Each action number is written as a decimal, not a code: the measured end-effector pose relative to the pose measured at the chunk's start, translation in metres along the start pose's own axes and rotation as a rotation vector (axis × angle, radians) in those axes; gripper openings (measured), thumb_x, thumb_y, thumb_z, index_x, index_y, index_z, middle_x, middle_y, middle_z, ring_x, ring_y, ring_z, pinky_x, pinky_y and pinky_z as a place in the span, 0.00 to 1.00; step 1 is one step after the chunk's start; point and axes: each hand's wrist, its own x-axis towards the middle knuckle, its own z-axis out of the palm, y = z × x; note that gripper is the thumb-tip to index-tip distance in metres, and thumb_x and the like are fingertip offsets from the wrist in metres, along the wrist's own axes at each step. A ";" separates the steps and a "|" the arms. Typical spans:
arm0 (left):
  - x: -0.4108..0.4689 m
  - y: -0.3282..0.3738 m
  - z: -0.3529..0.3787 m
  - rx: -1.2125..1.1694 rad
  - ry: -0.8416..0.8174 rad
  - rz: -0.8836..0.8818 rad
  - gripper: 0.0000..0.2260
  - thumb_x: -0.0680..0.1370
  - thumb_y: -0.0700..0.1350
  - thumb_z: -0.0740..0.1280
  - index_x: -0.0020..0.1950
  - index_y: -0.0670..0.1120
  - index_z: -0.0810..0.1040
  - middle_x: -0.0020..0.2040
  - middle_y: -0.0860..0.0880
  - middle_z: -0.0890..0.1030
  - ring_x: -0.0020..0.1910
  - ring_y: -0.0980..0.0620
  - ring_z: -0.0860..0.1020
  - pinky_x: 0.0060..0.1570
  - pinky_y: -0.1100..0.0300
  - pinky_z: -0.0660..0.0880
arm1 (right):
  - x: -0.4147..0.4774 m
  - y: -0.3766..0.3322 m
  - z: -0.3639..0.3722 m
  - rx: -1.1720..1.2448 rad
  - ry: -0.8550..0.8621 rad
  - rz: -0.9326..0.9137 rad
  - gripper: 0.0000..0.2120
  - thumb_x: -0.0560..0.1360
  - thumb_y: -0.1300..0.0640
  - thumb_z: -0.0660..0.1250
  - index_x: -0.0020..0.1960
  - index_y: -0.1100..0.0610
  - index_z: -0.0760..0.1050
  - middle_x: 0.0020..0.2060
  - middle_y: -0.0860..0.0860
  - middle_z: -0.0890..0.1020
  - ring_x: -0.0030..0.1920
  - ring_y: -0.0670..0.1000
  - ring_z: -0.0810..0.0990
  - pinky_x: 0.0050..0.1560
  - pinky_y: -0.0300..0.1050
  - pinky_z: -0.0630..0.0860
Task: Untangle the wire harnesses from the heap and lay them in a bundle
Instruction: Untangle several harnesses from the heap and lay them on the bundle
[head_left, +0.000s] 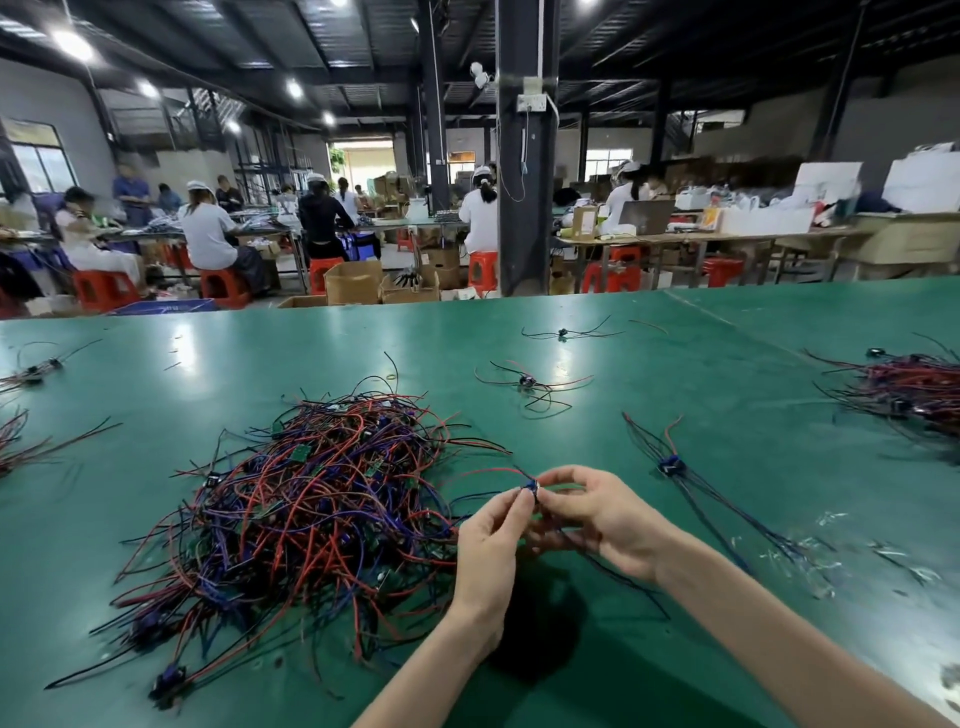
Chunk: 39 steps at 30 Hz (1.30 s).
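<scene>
Left hand (488, 540) and right hand (597, 519) each pinch harness (530, 487) at its blue block, just right of heap (311, 509), mid-bench (234, 364). Red lead points left into heap; dark leads trail toward near edge.

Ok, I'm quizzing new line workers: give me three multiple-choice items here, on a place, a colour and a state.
1. Where does the big tangled heap of red, blue and black wires lie?
A. left of the left hand
B. on a red stool
C. on the floor

2. What colour is the smooth table top?
A. white
B. green
C. yellow

3. What are the left hand and the right hand doing?
A. lying flat
B. both pinching one small blue harness part
C. lifting a box

Key: 1 A, the heap spreads left of that hand; 2 B, the top is green all over; 3 B, fingertips of both hands meet on the blue part.
</scene>
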 end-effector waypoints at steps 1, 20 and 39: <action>0.000 0.000 0.001 -0.001 0.009 0.008 0.07 0.77 0.38 0.66 0.43 0.43 0.84 0.40 0.46 0.85 0.38 0.55 0.81 0.41 0.63 0.78 | -0.003 0.003 -0.001 -0.032 0.003 -0.001 0.12 0.71 0.66 0.69 0.53 0.64 0.72 0.38 0.60 0.81 0.34 0.54 0.81 0.42 0.54 0.82; -0.001 0.013 -0.001 -0.057 -0.111 -0.393 0.06 0.79 0.36 0.62 0.42 0.38 0.75 0.28 0.46 0.74 0.23 0.53 0.73 0.28 0.57 0.78 | 0.003 0.015 -0.012 -0.082 0.092 0.035 0.06 0.75 0.61 0.67 0.43 0.63 0.80 0.30 0.51 0.78 0.23 0.43 0.66 0.21 0.33 0.61; 0.002 0.016 -0.005 -0.002 -0.158 -0.350 0.06 0.79 0.36 0.62 0.46 0.36 0.77 0.39 0.39 0.82 0.32 0.47 0.81 0.32 0.55 0.79 | 0.012 0.027 -0.007 -0.018 0.223 -0.123 0.07 0.73 0.66 0.69 0.37 0.62 0.75 0.25 0.50 0.72 0.22 0.44 0.67 0.20 0.36 0.63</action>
